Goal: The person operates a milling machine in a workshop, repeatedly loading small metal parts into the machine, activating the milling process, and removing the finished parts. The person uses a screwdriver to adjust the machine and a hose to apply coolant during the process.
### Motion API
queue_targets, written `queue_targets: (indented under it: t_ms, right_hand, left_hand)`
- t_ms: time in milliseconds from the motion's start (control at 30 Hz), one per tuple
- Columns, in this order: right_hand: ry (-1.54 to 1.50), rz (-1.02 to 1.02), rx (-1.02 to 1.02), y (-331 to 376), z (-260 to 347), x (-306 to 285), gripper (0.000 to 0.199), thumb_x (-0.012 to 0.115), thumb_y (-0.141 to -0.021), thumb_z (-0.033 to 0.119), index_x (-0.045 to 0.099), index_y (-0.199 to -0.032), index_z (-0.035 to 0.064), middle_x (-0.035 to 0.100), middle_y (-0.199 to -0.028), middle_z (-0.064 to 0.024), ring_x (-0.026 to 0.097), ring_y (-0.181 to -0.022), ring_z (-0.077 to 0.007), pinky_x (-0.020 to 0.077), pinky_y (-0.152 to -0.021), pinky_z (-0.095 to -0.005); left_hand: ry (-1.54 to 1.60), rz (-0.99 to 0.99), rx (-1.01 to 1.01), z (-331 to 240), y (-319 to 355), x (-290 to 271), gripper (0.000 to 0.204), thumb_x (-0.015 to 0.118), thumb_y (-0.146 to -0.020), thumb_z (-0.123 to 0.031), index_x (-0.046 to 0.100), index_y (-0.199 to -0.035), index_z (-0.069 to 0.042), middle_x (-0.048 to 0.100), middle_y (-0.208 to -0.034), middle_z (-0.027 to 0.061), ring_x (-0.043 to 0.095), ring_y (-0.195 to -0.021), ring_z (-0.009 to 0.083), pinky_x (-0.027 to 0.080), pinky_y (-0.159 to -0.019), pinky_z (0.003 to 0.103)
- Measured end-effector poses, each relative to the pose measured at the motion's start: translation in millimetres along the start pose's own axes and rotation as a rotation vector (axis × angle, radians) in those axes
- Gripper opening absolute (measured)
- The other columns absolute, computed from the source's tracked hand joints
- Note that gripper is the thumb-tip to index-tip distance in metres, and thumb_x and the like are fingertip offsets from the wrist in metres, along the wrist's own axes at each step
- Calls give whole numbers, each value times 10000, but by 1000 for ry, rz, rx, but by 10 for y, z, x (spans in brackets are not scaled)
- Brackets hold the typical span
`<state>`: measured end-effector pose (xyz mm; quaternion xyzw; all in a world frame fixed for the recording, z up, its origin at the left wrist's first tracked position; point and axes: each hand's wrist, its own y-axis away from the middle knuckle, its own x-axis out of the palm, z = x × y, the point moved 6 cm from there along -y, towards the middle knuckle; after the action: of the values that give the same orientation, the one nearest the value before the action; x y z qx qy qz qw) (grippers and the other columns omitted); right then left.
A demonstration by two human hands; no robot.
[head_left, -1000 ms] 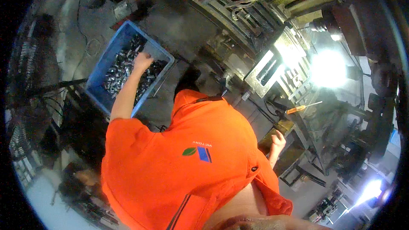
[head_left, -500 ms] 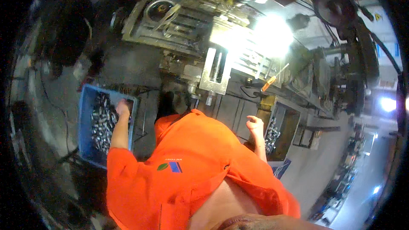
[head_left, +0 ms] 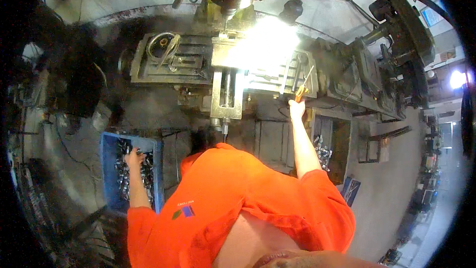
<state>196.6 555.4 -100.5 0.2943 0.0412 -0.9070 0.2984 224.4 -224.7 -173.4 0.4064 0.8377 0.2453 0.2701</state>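
My left hand (head_left: 134, 160) is down inside a blue plastic crate (head_left: 109, 168), its fingers closed round a small shiny metal part (head_left: 137, 152). Many similar metal parts (head_left: 147, 176) lie heaped about it in the crate. Stretched forward, my right hand (head_left: 296, 108) grips the orange handle of a tool with a long thin shaft (head_left: 301, 92). The tool rests at the front right edge of the machine table (head_left: 198, 74), and its shaft points away from me. In the middle of that table sits a steel vise (head_left: 219, 104) with a screw showing in its slot.
A bright lamp (head_left: 267, 44) glares over the machine table. Below its right end stands an open box (head_left: 342, 144) with more metal parts (head_left: 323, 154). A coiled hose (head_left: 163, 44) lies at the table's left end. Farther right is another machine (head_left: 396, 49).
My right hand has reached forward from beside my body and taken hold of the orange-handled tool. My left hand stays in the crate. The view has shifted, showing more of the machine.
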Motion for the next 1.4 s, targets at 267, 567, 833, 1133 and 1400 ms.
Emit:
queue_targets:
  t_ms: [267,567,833,1133,1400]
  right_hand:
    - [-553,-274,-314,-30,172,-365,392,551,-652,35,545,-1043,60,529,-697,-37,457,-500,-138,398,-475,-257]
    - [-373,429,-12,445,634,-1069,346,508,-650,81,577,-988,76,483,-587,-13,516,-520,-134,425,-439,-286]
    - [273,466,-924,1153,1861,191,209,563,-588,114,580,-784,42,585,-682,-147,554,-636,-326,462,-613,-364]
    - [-49,855,-551,262,2023,472,303,596,-693,254,589,-925,60,586,-652,-25,431,-486,-105,366,-441,-266]
    - [337,964,-15,-22,2374,414,254,584,-718,252,605,-916,94,612,-680,-2,317,-389,-54,252,-346,-211]
  left_hand:
    - [297,83,158,-374,274,-176,122,562,-732,-11,488,-783,71,544,-727,170,579,-627,274,542,-556,394]
    - [278,265,357,-1091,321,229,210,605,-752,-81,556,-938,2,574,-856,73,554,-762,181,487,-625,332]
    - [351,659,372,-1889,1016,1622,211,569,-827,-84,558,-1027,-18,606,-891,118,583,-655,173,493,-609,289]
    - [314,777,264,-1511,1192,1682,151,569,-809,-38,530,-952,-8,599,-870,137,580,-679,175,496,-596,288]
    - [342,710,169,-1237,1320,1489,160,536,-848,-133,567,-928,1,620,-806,184,562,-544,171,503,-554,273]
